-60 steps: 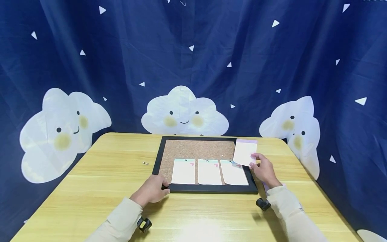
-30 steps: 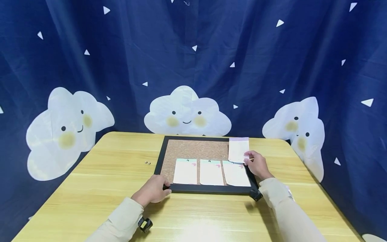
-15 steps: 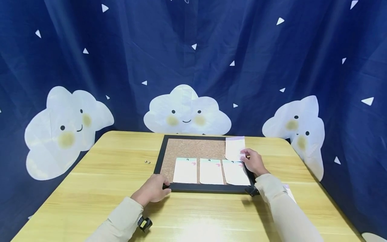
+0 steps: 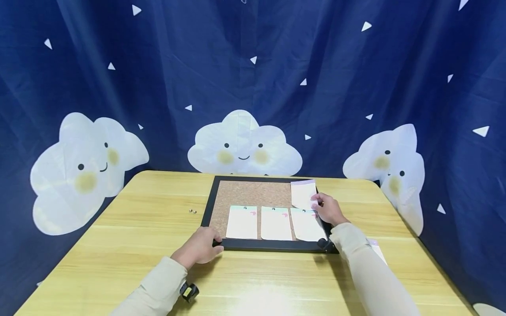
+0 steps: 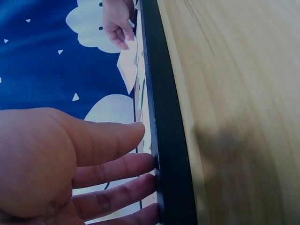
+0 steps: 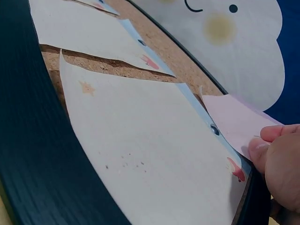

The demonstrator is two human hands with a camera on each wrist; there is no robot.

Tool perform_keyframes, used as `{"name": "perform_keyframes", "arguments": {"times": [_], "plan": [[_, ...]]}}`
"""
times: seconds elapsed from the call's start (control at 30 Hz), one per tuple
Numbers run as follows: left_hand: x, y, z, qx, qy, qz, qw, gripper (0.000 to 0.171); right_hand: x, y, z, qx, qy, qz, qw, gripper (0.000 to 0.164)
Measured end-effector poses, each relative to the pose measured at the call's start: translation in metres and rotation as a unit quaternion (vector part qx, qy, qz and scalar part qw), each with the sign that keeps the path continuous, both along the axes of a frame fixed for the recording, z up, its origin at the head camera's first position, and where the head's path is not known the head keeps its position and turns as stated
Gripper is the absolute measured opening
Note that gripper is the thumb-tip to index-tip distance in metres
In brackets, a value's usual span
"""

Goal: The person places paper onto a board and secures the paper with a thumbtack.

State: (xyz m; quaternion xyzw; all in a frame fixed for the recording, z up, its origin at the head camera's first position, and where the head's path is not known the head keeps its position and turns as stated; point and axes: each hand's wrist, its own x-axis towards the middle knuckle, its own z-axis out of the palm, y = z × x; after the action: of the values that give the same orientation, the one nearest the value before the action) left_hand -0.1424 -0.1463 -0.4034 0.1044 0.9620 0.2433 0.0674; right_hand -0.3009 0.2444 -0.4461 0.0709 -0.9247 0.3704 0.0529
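A cork board [image 4: 253,189] with a black frame lies on the table. Three white sheets with light-blue tops, one of them the right-hand sheet [image 4: 307,224], are held by pushpins along its lower half. My right hand [image 4: 331,210] pinches a purple-topped paper sheet [image 4: 303,193] by its lower right edge, over the board's upper right corner. In the right wrist view that paper sheet [image 6: 234,119] stands just beyond the pinned one. My left hand [image 4: 200,246] rests at the board's lower left corner; its nearly straight fingers [image 5: 117,197] touch the frame.
Two small pushpins [image 4: 192,211] lie on the table left of the board. Another purple-topped sheet [image 4: 377,251] lies right of the board, partly hidden by the right sleeve. A dark blue curtain [image 4: 166,79] with clouds hangs behind the table.
My right hand has carried the purple-topped sheet leftward, from over the frame's right side onto the board's upper right part. The left hand stays at the corner.
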Motion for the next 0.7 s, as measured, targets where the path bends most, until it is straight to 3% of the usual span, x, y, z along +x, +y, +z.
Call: {"name": "perform_keyframes", "arguments": {"times": [0.13,0.37,0.7], "plan": [[-0.0001,0.0002,-0.0004,0.000,0.006,-0.003,1.0000,0.021,-0.0011,-0.0024,0.0008,0.011,-0.019,0.001,1.000,0.024],[0.0009,0.0001,0.0017,-0.002,0.007,-0.003,1.0000,0.021,-0.0013,-0.0061,0.0022,0.090,0.005,0.001,0.996,0.030],[0.0014,0.0001,0.0018,-0.004,0.009,-0.004,0.9999,0.020,-0.0007,-0.0085,0.0019,0.107,0.016,0.016,0.994,0.028]]}}
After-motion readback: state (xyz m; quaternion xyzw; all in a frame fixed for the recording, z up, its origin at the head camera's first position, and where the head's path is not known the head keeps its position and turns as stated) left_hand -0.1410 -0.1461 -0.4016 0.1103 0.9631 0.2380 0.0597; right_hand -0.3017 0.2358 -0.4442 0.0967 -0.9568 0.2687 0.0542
